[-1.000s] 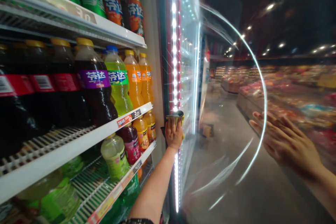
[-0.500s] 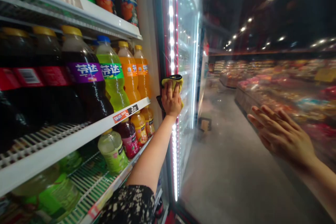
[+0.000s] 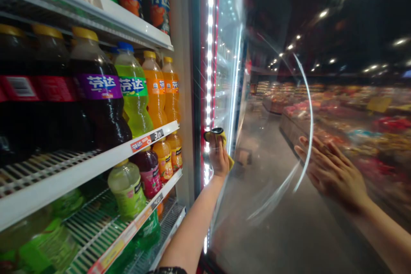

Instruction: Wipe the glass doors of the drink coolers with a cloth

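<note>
My left hand (image 3: pixel 218 157) is closed on a yellow cloth with a black edge (image 3: pixel 230 160), reaching past the shelves to the light strip and the glass door (image 3: pixel 272 205) beside it. Its fingers bunch the cloth, with part sticking out below and at the right. On the right, my right hand (image 3: pixel 337 175) is stretched flat, fingers together, palm turned toward the glass. A bright curved streak (image 3: pixel 308 115) crosses over its fingertips. Whether that palm touches the glass I cannot tell.
At left, cooler shelves hold dark cola bottles (image 3: pixel 19 107), a purple-labelled bottle (image 3: pixel 99 90), green and orange soda bottles (image 3: pixel 133 90), and cans (image 3: pixel 159 6) above. A lit strip (image 3: pixel 209 51) runs up the cooler edge. Blurred store displays (image 3: pixel 379 128) lie beyond the glass.
My left hand with the cloth has moved down along the light strip and slightly right. My right hand appears a little further left and lower, still flat.
</note>
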Demonstrator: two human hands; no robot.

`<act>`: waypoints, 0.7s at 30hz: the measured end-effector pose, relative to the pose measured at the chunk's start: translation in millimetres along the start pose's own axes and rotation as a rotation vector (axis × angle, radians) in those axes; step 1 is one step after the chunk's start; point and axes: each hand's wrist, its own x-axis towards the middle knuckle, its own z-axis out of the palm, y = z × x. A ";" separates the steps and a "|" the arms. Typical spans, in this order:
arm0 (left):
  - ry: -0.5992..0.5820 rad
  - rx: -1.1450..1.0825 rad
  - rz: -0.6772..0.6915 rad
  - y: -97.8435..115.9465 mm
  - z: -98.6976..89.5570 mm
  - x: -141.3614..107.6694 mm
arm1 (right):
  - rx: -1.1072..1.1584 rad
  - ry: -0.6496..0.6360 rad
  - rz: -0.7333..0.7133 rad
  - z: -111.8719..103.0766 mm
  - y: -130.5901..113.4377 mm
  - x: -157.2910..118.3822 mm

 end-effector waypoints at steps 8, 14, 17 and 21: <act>-0.115 -0.084 0.101 24.6 -5.4 -31.9 | -0.027 -0.008 0.003 0.6 0.3 -1.1; -0.003 -0.033 -0.083 18.1 -2.2 -10.0 | -0.052 -0.029 -0.021 -3.4 0.0 0.6; -0.002 -0.028 -0.102 50.6 19.0 3.0 | -0.091 -0.018 -0.067 -1.0 2.7 2.3; -0.152 -0.111 0.145 83.2 12.4 -39.2 | -0.098 -0.002 -0.100 0.5 6.5 5.0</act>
